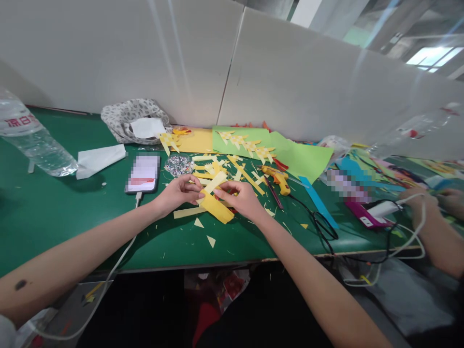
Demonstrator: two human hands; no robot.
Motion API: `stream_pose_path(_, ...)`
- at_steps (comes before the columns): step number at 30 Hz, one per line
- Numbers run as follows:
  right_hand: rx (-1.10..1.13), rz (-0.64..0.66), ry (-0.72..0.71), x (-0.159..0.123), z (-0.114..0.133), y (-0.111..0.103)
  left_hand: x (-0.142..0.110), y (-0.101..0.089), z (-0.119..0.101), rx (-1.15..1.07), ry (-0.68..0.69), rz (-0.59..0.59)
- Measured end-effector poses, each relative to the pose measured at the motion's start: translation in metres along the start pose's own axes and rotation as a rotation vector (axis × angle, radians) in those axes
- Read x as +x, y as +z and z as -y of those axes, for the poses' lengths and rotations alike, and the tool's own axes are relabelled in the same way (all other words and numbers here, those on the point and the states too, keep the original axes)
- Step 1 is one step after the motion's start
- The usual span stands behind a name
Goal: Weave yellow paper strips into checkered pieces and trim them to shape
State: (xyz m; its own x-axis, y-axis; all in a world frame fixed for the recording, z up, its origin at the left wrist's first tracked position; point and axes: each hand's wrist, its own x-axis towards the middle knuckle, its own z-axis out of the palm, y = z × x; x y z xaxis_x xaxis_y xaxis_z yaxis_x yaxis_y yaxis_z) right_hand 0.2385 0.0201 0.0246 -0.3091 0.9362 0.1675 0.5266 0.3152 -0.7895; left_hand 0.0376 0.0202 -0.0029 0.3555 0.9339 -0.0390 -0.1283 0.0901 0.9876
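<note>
My left hand [180, 191] and my right hand [242, 197] meet over the green table [54, 212]. Both pinch a folded piece of yellow paper strips [216, 206], the fingers of each hand closed on it. One pale strip [189, 212] sticks out to the left below my left hand. More cut yellow strips and woven pieces [217, 169] lie just behind my hands. Small paper offcuts [210, 240] are scattered on the table in front.
A phone [142, 174] on a white cable lies left of my hands, with a water bottle [32, 137] and fabric bag [134, 121] beyond. A yellow glue gun [279, 179], green paper [300, 154] and black cables [322, 227] lie right. Another person's arm [435, 227] reaches in at right.
</note>
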Motion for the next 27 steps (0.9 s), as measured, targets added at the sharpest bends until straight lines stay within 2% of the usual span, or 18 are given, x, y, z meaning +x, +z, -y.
stream_pose_path(8, 0.025, -0.002, 0.031, -0.001, -0.001, 0.002, 0.002, -0.003, 0.005, -0.011, -0.044, -0.034)
stream_pose_path(20, 0.041, 0.045, 0.041, -0.002, -0.003, 0.006, 0.001, -0.001, 0.004, 0.068, -0.087, -0.002)
stream_pose_path(27, 0.054, 0.141, 0.056, 0.001, -0.002, -0.008, 0.001, -0.001, 0.004, 0.043, -0.126, -0.107)
